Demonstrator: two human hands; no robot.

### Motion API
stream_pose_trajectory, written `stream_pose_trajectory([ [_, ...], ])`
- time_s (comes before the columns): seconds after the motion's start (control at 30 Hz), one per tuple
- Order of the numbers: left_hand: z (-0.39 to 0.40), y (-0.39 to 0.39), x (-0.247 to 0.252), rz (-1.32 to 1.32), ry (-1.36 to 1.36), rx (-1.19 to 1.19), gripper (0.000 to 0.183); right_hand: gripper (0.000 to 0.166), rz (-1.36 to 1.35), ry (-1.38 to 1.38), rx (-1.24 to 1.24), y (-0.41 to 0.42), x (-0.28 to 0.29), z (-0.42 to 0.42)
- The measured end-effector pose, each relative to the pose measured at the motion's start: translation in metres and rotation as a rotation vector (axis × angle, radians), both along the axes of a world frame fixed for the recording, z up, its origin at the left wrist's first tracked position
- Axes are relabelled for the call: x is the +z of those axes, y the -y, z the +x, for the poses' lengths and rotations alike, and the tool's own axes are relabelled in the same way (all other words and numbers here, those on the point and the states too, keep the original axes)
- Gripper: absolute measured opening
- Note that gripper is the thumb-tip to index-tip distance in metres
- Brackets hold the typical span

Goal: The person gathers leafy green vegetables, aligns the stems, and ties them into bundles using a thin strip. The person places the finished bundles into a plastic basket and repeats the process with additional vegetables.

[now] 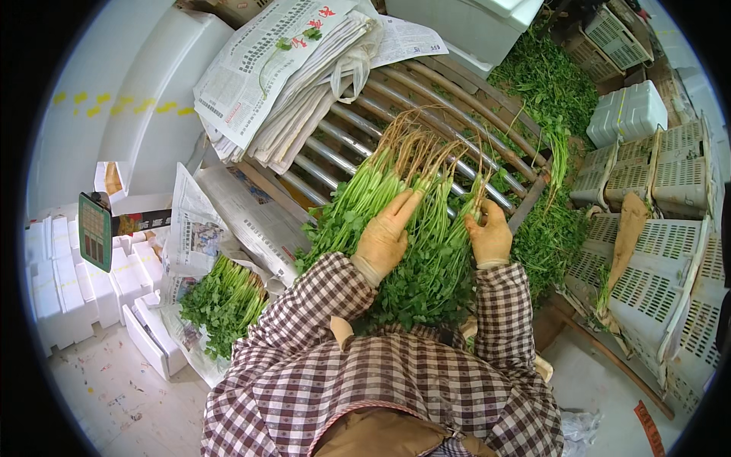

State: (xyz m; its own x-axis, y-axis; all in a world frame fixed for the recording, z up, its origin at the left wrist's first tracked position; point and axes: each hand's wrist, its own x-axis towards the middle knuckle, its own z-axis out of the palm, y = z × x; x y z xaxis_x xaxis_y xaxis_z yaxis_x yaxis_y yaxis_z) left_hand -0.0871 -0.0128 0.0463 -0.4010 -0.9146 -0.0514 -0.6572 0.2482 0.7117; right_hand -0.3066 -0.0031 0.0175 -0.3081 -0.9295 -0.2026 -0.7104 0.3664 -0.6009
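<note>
A broad heap of cilantro with roots point(365, 197) lies before me on a rack of metal rollers point(337, 151), its brown roots pointing away from me and its leaves towards my body. My left hand point(385, 237) rests on the stems at the middle of the heap, fingers stretched out over them; whether it grips any cannot be told. At the heap's right edge my right hand point(490, 233) pinches a few cilantro stems point(474, 208) just below their roots. Both hands seem to wear thin, pale gloves. A second pile of cilantro point(225, 308) lies on newspaper at the left.
Stacked newspapers point(297, 108) with a plastic bag cover the rack's far left. A green scale display point(96, 231) stands left, near white foam boxes point(74, 280). Loose greens point(548, 80) are heaped beyond the rack, and plastic crates point(651, 251) line the right side. A wooden pole point(622, 365) lies lower right.
</note>
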Motion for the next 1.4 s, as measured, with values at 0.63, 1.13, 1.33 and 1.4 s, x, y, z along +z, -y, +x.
stream_pose_trajectory([
  [0.63,0.005,0.007,0.001,0.013,0.052,0.099,0.073,0.037,-0.223,-0.345,0.225,0.045,0.003,0.029],
  [1.13,0.019,0.011,0.010,0.015,-0.012,0.010,0.066,0.020,-0.298,0.350,0.055,0.010,-0.009,-0.003],
  [1.33,-0.015,0.038,0.046,-0.222,0.092,-0.103,0.043,0.018,-0.180,1.090,-0.234,-0.029,0.003,-0.006],
  [1.4,-0.040,0.043,0.037,-0.157,0.060,-0.148,0.034,0.018,-0.292,1.172,-0.134,-0.030,0.001,-0.006],
])
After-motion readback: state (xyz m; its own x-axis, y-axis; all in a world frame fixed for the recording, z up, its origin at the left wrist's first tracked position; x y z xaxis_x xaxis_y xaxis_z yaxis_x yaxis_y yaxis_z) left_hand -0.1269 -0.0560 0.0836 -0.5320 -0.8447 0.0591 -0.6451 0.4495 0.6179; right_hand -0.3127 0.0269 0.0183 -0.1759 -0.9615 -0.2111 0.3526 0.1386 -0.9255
